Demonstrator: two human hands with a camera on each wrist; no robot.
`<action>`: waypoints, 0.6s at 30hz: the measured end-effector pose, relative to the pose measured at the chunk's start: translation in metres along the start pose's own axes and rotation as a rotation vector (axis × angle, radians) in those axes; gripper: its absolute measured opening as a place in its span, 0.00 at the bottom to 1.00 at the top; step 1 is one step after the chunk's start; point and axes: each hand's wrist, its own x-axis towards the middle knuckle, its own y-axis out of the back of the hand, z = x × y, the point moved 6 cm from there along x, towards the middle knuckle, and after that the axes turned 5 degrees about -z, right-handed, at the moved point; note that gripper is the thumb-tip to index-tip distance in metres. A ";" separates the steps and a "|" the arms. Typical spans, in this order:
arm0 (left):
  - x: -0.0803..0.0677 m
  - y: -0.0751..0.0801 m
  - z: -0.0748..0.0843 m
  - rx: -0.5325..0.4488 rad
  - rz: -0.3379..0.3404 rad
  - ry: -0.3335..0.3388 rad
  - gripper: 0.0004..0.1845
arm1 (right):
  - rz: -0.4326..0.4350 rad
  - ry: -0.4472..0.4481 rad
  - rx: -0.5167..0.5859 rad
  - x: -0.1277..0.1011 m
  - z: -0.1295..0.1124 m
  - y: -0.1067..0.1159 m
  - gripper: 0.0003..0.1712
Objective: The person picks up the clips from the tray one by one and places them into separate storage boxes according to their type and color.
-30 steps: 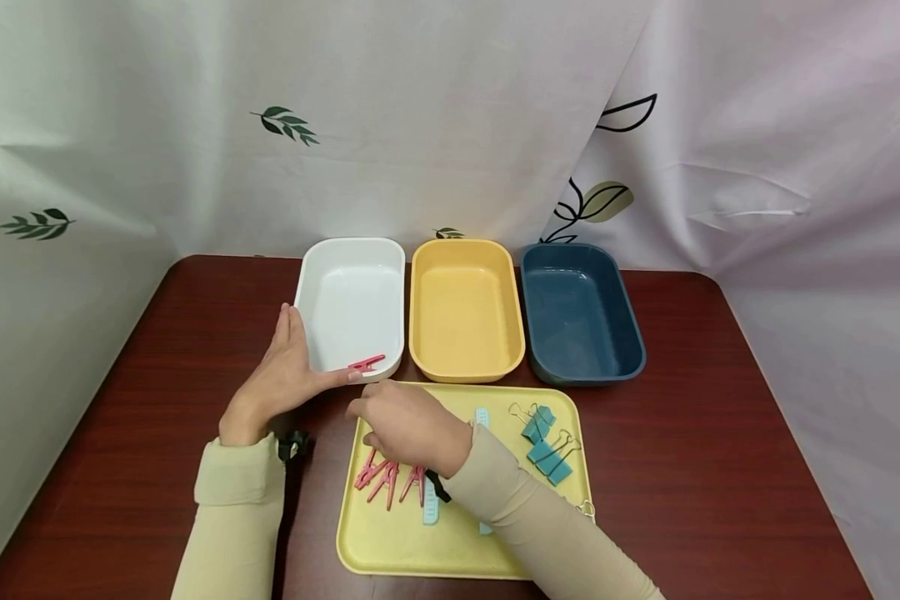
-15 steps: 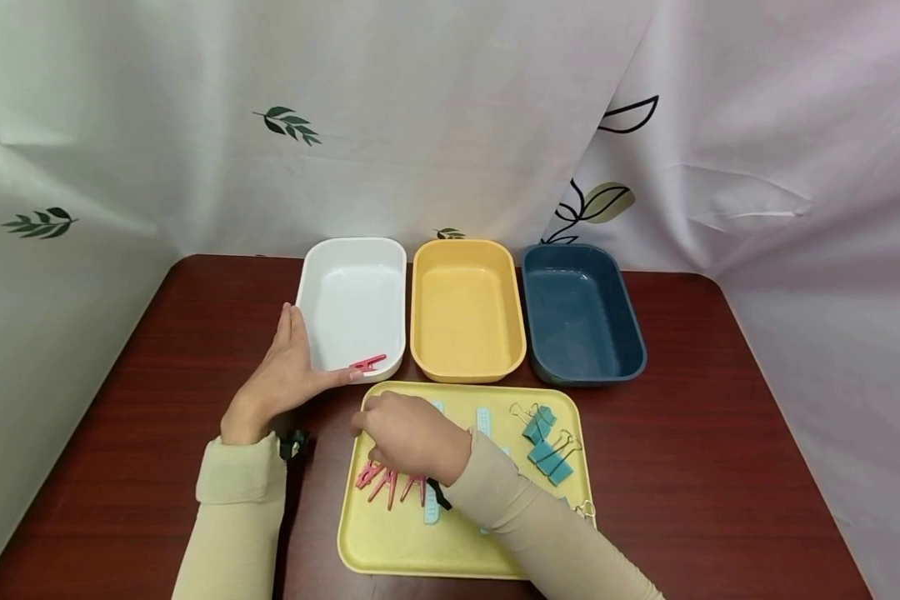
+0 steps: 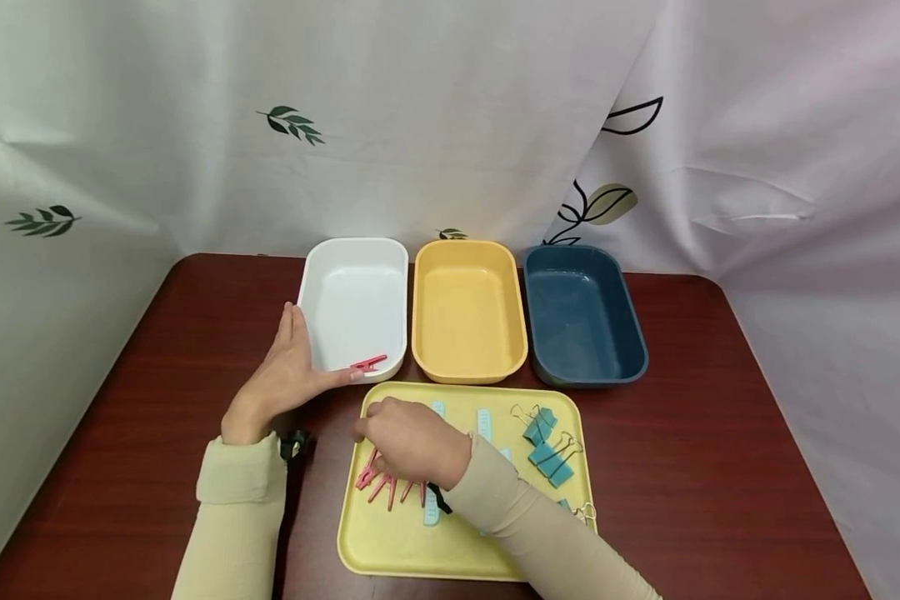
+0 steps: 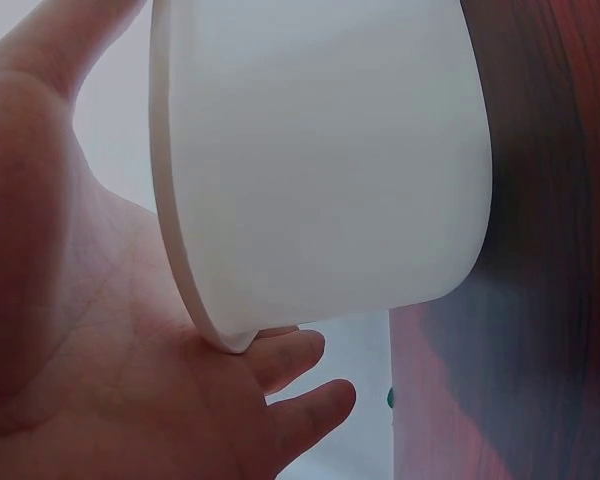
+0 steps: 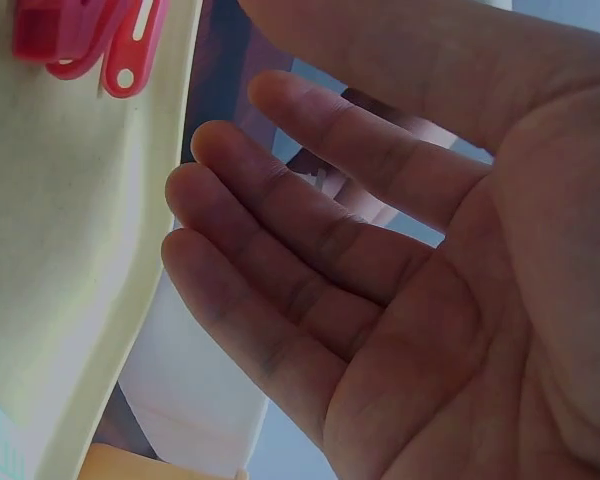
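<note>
My left hand (image 3: 288,371) lies flat against the front left corner of the white bin (image 3: 354,243), thumb along its front wall, fingers straight. The left wrist view shows the palm (image 4: 100,380) against the bin's white wall (image 4: 320,150). One pink clothes peg (image 3: 367,363) lies inside that bin at the front. My right hand (image 3: 408,437) hovers palm-down over several pink pegs (image 3: 378,485) on the yellow tray (image 3: 397,542). In the right wrist view its fingers (image 5: 280,260) are loosely bent and hold nothing, with the pegs (image 5: 80,35) just beyond them.
A yellow bin (image 3: 468,310) and a dark blue bin (image 3: 583,315) stand to the right of the white one. Teal binder clips (image 3: 547,457) and light blue strips (image 3: 483,422) lie on the tray. The dark red table (image 3: 720,467) is backed by curtains.
My right hand has drifted slightly back and down over the pink pegs on the tray. The left hand and the bins have not moved.
</note>
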 end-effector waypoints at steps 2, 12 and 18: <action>0.000 0.000 0.000 -0.002 -0.002 -0.001 0.76 | -0.002 0.003 -0.005 0.000 0.000 -0.001 0.17; 0.002 0.000 0.001 0.010 0.000 -0.003 0.76 | -0.014 0.014 -0.018 0.000 0.000 -0.006 0.18; 0.001 0.000 0.002 0.011 -0.010 0.004 0.75 | -0.027 0.012 -0.026 0.001 0.000 -0.009 0.18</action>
